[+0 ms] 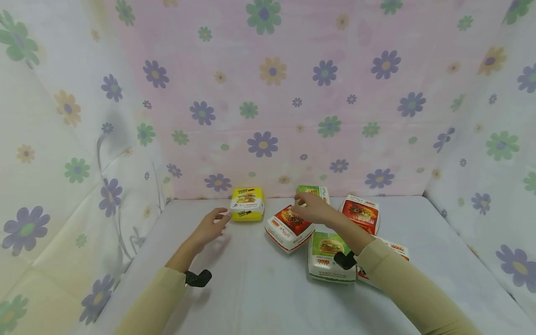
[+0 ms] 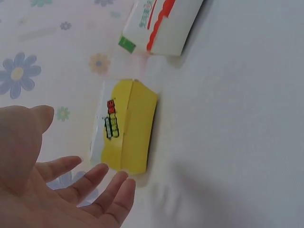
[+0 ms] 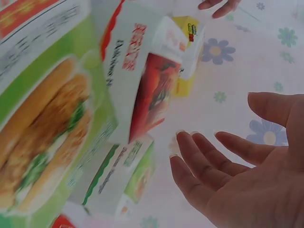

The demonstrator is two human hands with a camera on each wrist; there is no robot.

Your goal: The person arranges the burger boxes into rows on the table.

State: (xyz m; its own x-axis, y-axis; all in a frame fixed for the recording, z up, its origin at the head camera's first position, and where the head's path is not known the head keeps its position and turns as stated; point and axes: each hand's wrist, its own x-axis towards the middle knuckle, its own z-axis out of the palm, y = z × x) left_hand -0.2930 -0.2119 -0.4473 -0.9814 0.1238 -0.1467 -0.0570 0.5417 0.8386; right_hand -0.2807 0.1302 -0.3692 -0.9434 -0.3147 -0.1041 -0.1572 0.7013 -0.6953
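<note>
My left hand [image 1: 211, 228] is just left of a yellow and white burger box [image 1: 247, 204], its fingers spread and holding nothing. In the left wrist view the fingertips overlap the lower edge of that box. Over a red and white burger box [image 1: 284, 235], my right hand [image 1: 311, 208] hovers with loosely bent fingers and nothing in them. Behind that hand stands a green and white burger box [image 1: 324, 191], partly hidden by it. The right wrist view shows the palm beside the boxes, with fingers apart.
Nearer on the right lies another green burger box [image 1: 328, 246]. A red burger box [image 1: 362, 211] stands farther back, and one more red and white box [image 1: 395, 249] is partly covered by the right forearm. A flowered curtain [image 1: 293, 153] encloses the white table [image 1: 259, 298].
</note>
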